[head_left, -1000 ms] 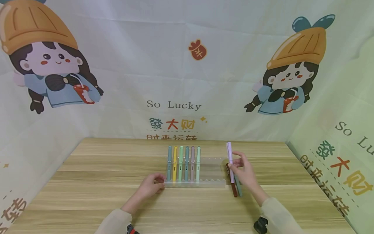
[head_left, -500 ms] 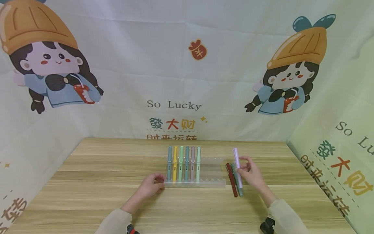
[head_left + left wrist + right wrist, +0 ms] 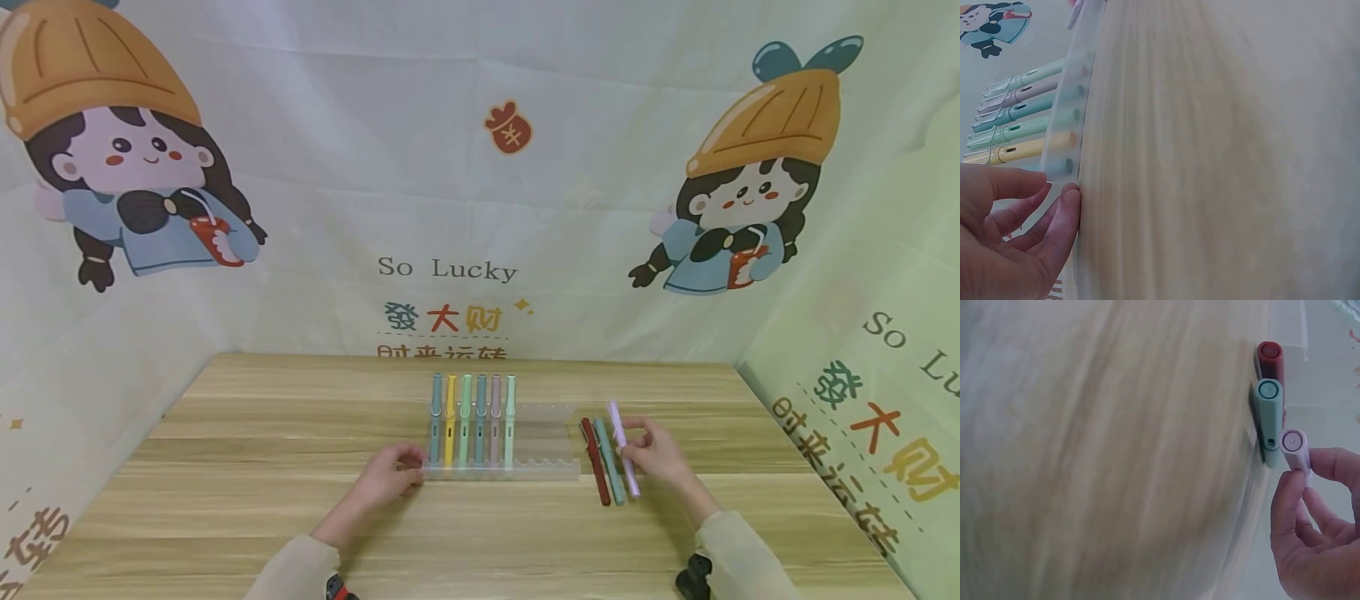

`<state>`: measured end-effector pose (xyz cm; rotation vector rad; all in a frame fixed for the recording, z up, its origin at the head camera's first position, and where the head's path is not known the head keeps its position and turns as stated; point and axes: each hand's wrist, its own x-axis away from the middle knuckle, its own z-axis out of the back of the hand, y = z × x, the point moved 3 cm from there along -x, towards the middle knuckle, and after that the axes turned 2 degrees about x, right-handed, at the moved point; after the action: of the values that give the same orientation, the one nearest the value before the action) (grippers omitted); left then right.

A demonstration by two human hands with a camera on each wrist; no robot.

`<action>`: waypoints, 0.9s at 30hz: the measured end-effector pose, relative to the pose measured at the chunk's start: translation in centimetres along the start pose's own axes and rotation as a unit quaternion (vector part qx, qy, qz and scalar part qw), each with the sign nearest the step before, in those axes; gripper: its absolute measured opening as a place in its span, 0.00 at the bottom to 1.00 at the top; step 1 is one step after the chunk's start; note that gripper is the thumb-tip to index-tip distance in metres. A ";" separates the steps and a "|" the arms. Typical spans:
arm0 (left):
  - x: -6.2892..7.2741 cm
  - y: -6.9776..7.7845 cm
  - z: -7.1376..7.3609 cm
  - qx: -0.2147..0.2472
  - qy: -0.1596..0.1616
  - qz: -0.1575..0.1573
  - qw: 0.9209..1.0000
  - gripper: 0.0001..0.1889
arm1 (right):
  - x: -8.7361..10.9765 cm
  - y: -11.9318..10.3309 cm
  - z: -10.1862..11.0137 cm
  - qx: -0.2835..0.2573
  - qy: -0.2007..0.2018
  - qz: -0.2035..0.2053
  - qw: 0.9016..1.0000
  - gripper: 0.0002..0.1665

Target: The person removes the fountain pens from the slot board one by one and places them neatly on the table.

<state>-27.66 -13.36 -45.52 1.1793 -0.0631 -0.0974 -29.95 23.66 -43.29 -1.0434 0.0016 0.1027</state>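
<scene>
While the bare right hand (image 3: 656, 452) holds a slim, shiny lilac pen (image 3: 628, 472) to the right of the clear plastic rack (image 3: 543, 472), its thumb and fingers pinch together on the pen's middle. I cannot tell if this pen touches the wood. A smooth blue-green pen (image 3: 609, 462) lies between the lilac pen and the rack, and a dark red pen (image 3: 596, 462) lies next to it, just beside the rack's right end.

Six pens lie side by side in the left part of the rack. From the left, they are a grey-blue pen (image 3: 435, 433), a yellow pen (image 3: 449, 450), a green pen (image 3: 465, 433), a blue pen (image 3: 480, 450), a dusty purple pen (image 3: 494, 450) and a pale mint pen (image 3: 509, 450). Their caps point to the back of the rack.

The bare left hand (image 3: 390, 477) pinches the rack's left front corner.

Under the rack is a light brown wooden table (image 3: 480, 542). Behind the rack hangs a white cloth (image 3: 322, 208) with cartoon children in orange hats and the words "So Lucky".
</scene>
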 end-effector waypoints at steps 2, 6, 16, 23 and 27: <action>0.0 0.0 0.0 -0.002 0.001 0.001 1.000 0.08 | 0.0 0.2 0.0 0.010 -0.005 -0.004 1.000 0.25; -0.1 -0.1 0.0 -0.003 0.001 0.000 1.000 0.08 | 0.0 0.7 -0.2 0.021 -0.013 -0.021 0.999 0.25; -0.1 -0.2 0.0 0.000 0.002 -0.003 1.000 0.09 | -0.3 1.3 -0.5 0.054 -0.014 -0.043 0.997 0.24; -0.1 -0.1 0.0 -0.002 0.001 0.002 1.000 0.08 | -0.2 0.9 -0.6 0.081 -0.017 -0.038 0.996 0.22; -0.1 -0.1 0.0 -0.001 0.001 0.000 1.000 0.08 | -0.3 1.0 -0.6 0.085 -0.016 -0.041 0.995 0.22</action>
<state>-27.75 -13.40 -45.58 1.1766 -0.0610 -0.0965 -30.27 23.59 -44.47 -0.8709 -0.0597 0.0443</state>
